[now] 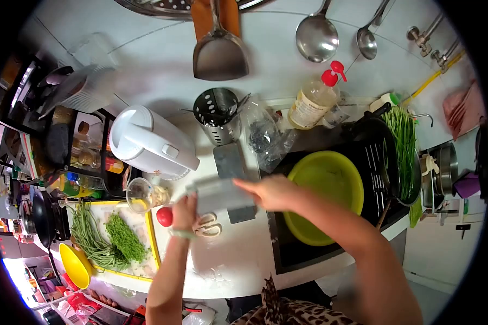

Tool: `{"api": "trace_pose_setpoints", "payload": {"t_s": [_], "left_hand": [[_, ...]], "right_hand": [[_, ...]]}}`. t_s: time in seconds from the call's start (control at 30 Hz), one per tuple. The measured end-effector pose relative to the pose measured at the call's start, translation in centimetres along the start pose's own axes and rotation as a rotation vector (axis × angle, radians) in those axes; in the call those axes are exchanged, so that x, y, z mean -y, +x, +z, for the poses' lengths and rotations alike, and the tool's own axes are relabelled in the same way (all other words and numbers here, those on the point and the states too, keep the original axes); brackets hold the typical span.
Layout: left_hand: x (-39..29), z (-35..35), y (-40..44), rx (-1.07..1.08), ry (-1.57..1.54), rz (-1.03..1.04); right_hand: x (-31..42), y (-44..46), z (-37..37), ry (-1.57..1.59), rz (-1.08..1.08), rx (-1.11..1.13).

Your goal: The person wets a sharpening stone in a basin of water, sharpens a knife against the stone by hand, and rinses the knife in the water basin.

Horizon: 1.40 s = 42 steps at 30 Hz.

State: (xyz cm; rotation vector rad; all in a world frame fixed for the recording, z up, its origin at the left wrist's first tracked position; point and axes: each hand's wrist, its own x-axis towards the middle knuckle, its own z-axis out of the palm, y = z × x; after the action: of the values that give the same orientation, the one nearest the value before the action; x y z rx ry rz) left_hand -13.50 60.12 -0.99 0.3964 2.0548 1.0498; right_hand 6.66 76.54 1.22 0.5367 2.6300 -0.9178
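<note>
A broad-bladed kitchen knife point(214, 196), blurred, lies across a long dark grey whetstone point(239, 214) on the white counter. My left hand point(185, 212) is closed around its handle at the left. Beside that hand shows a red rounded shape point(164, 216); whether it is the handle's end I cannot tell. At the blade's other end, my right hand point(275, 193) grips it, index finger stretched along the top; its remaining fingers are partly hidden. White-handled scissors point(207, 225) lie just right of my left wrist.
A white electric kettle point(154, 146) and a perforated utensil holder point(218, 122) stand behind. To the right, a green basin point(331, 189) sits in the black sink point(279, 238). Chopped greens point(126, 238) and long beans point(89, 238) lie on a yellow-edged board point(154, 244) at left.
</note>
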Motion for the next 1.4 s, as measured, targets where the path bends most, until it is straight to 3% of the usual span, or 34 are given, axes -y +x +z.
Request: {"api": "trace_pose_setpoints", "payload": {"t_s": [0.1,0.2,0.27,0.3,0.4,0.5,0.57,0.67,0.7,0.77,0.83,0.87,0.9,0.97,1.03,1.07,1.17,1.23,1.27,1.33,1.37,1.4], "left_hand": [[4.0,1.9,-7.0,0.032,0.077,-0.045],[2.6,2.3,-5.6,0.075,0.055,0.045],[1.0,1.8,-0.2,0.081,-0.011,0.142],[-1.8,1.9,1.0,0.051,-0.046,0.074],[-0.6,1.9,-0.1,0.102,0.078,0.058],[3.4,3.5,-7.2,0.084,0.108,0.018],[3.0,3.6,-6.2,0.114,0.089,0.015],[0.2,2.6,-0.1,0.197,0.003,0.099],[-2.4,2.9,1.0,0.130,0.047,0.121],[-2.8,2.8,2.2,0.123,0.055,0.027],[-0.9,2.8,-2.0,0.226,-0.069,0.002],[1.2,3.2,-3.8,0.196,0.040,0.106],[3.0,3.5,-5.5,0.175,0.208,0.153],[1.7,3.6,-6.0,0.218,0.163,0.051],[3.3,4.0,-0.7,0.093,0.148,0.473],[0.8,3.4,0.9,0.216,-0.014,0.154],[-3.1,3.1,2.5,0.186,0.177,0.114],[-0.8,3.4,-1.3,0.214,0.131,0.138],[1.2,3.5,-3.7,0.242,0.098,0.151],[2.9,4.0,-5.4,0.233,0.122,0.112],[2.5,3.8,-5.6,0.258,0.158,0.068],[3.9,3.6,-2.9,0.191,0.252,0.347]], "right_hand": [[2.2,-7.1,2.2,0.080,0.113,0.218],[1.9,-6.3,1.6,0.052,0.204,0.228],[-0.5,-2.2,0.0,0.066,0.098,0.027],[-0.7,-1.0,-1.0,0.009,0.090,-0.041],[0.5,-3.2,-0.6,0.067,0.151,0.032],[1.0,-9.4,4.4,0.109,0.154,0.137],[0.9,-9.9,5.7,0.081,0.124,0.045],[0.0,-4.6,1.2,0.059,0.192,-0.030],[-1.1,-2.7,0.7,0.065,0.163,-0.093],[-1.1,-2.6,0.5,0.081,0.122,-0.144],[0.7,-6.0,1.4,0.118,0.243,0.057],[1.5,-8.1,2.2,0.094,0.269,0.129],[0.8,-10.2,5.3,0.110,0.123,-0.014],[0.2,-10.3,7.1,0.113,0.062,-0.134],[-0.4,-7.3,4.0,0.174,0.178,-0.072],[-0.9,-5.0,2.2,0.119,0.170,-0.121],[-0.7,-3.5,0.6,0.066,0.199,-0.133],[0.5,-7.0,2.1,0.205,0.300,0.053],[1.0,-9.0,3.2,0.127,0.256,0.065],[-0.3,-10.9,8.1,-0.029,0.055,-0.200],[-0.3,-10.3,7.6,-0.001,0.076,-0.199],[-0.3,-9.7,7.1,0.027,0.098,-0.198]]}}
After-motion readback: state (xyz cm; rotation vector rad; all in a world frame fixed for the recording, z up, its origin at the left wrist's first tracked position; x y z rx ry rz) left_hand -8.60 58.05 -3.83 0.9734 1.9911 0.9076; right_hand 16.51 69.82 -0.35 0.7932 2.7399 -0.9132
